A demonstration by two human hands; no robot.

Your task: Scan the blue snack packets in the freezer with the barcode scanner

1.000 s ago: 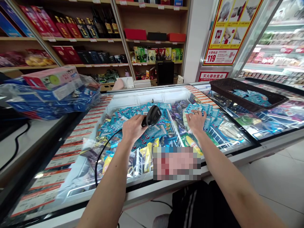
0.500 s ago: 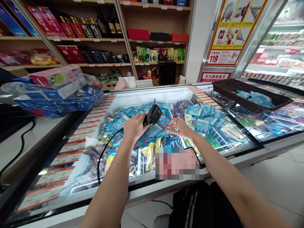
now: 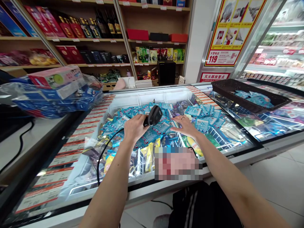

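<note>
My left hand (image 3: pixel 135 129) grips a black handheld barcode scanner (image 3: pixel 154 116) by its handle. The scanner's head points to the right, and its cord (image 3: pixel 101 155) trails down to the left. To the right of the scanner, my right hand (image 3: pixel 185 126) has its fingers apart and holds nothing. Many blue packets (image 3: pixel 148 136) lie spread on the freezer's glass top (image 3: pixel 78 177), under and between the hands. More blue packets (image 3: pixel 201 125) lie just right of my right hand. Whether its fingertips touch a packet I cannot tell.
A blurred-out pinkish flat object (image 3: pixel 178 164) lies at the near edge. Plastic-wrapped blue boxes (image 3: pixel 54 95) stand at left. A dark brown basket (image 3: pixel 223 85) with some blue packets sits at right. Shelves (image 3: pixel 95 39) of boxes and bottles line the back.
My right hand has moved a little to the right, away from the packets below the scanner. My left hand and the scanner have hardly moved.
</note>
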